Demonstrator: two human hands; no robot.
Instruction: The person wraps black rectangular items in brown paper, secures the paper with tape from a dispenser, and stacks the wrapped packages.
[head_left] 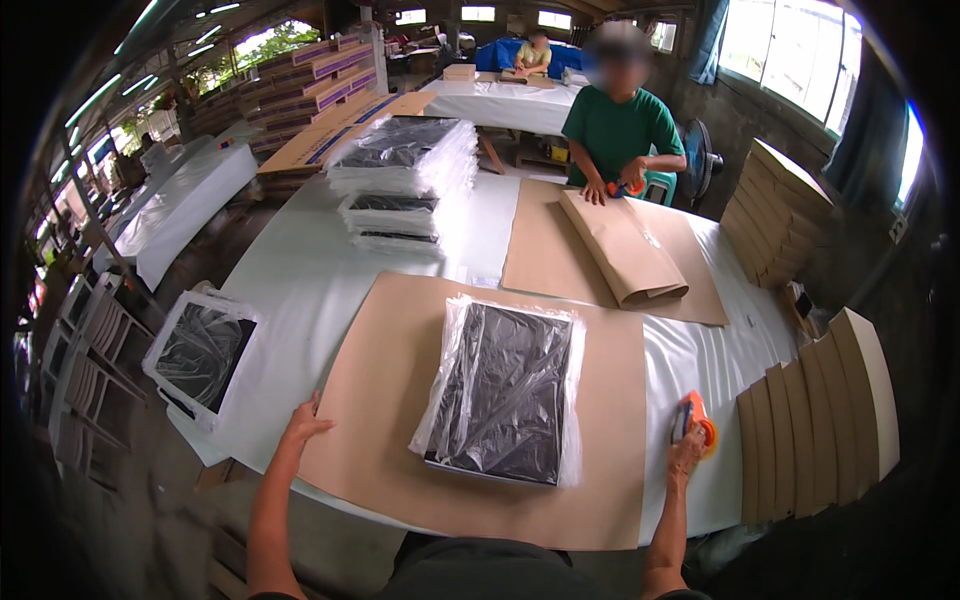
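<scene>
On a dim workshop floor [130,500], beside bright windows [785,55], stands a broad table [295,250] covered in glossy, wrinkled pale sheeting. Brown paper [365,390] spreads over its near side, with folded cardboard [830,415] ranked at the right. A black panel in clear plastic [505,390] lies flat on the paper, right of its middle. The left hand [306,424] touches the paper's left edge; whether it pinches, I cannot tell. The right hand [686,455] grips an orange tape dispenser [697,408] above the sheeting.
</scene>
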